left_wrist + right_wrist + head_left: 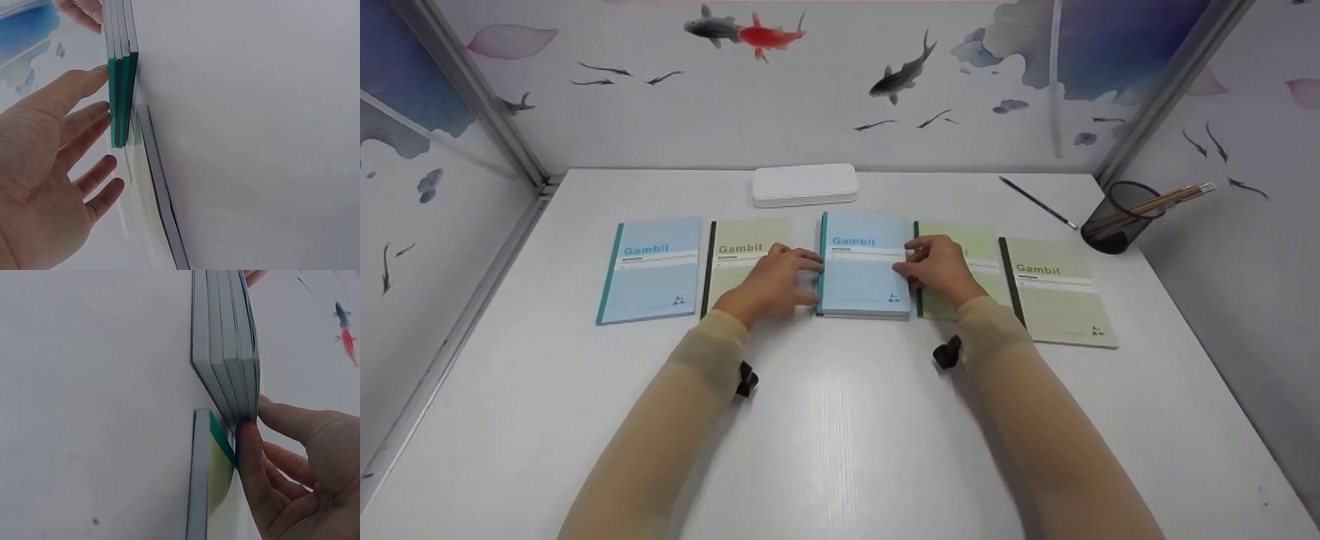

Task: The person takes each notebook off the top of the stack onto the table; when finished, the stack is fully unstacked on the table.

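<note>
A stack of several notebooks [862, 262] lies in the middle, a blue "Gambit" cover on top. My left hand [776, 281] is at its bound left edge, fingers spread; in the left wrist view its thumb and some fingertips touch the green and dark spines [118, 101]. On the other side, my right hand [941, 266] rests fingertips against the page edges; the right wrist view shows a digit [250, 461] pressed to the stacked pages [233, 382]. Under the left hand lies a beige notebook [727, 289], and under the right a green notebook [960, 300], each partly covered.
A blue notebook [652, 270] lies at the far left and an olive notebook [1061, 300] at the right. Behind the stack is a white case [806, 185]. A loose pencil [1035, 201] lies beside a black mesh pencil cup [1110, 225] holding pencils.
</note>
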`<state>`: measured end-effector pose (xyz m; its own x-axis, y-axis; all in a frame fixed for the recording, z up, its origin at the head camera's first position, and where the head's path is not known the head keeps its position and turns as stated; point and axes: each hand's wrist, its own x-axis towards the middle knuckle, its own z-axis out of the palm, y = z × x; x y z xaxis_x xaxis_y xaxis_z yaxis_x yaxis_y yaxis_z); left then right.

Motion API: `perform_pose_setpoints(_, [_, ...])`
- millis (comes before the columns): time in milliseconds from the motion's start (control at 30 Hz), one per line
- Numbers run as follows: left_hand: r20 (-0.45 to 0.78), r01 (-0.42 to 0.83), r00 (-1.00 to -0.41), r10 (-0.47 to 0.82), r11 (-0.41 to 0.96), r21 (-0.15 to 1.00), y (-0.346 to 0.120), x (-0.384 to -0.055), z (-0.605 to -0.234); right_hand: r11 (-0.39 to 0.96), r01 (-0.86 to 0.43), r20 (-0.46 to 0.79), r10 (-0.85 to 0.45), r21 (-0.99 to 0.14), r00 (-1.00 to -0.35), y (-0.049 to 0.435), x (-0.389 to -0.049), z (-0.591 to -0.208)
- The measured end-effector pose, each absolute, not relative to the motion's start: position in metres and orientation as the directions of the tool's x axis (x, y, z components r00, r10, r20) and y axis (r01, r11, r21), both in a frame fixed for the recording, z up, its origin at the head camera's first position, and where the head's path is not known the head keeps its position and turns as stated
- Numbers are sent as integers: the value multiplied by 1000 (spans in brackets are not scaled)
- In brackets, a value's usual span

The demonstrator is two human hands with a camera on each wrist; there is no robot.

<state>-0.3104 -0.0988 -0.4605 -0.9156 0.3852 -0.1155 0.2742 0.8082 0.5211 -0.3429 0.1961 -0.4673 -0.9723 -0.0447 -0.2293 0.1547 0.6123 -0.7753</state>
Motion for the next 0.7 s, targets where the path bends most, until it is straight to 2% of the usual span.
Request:
perform_pose_setpoints(400, [-99,330,-904,416,825,458,-101,-307,-459,569,177,-246,-46,-803,-968,195,-340,-467])
perform_pose_setpoints(700, [-110,308,-904,412,809,501,-103,-308,-460,556,232,-293,-22,-798,-956,196,-344,-464])
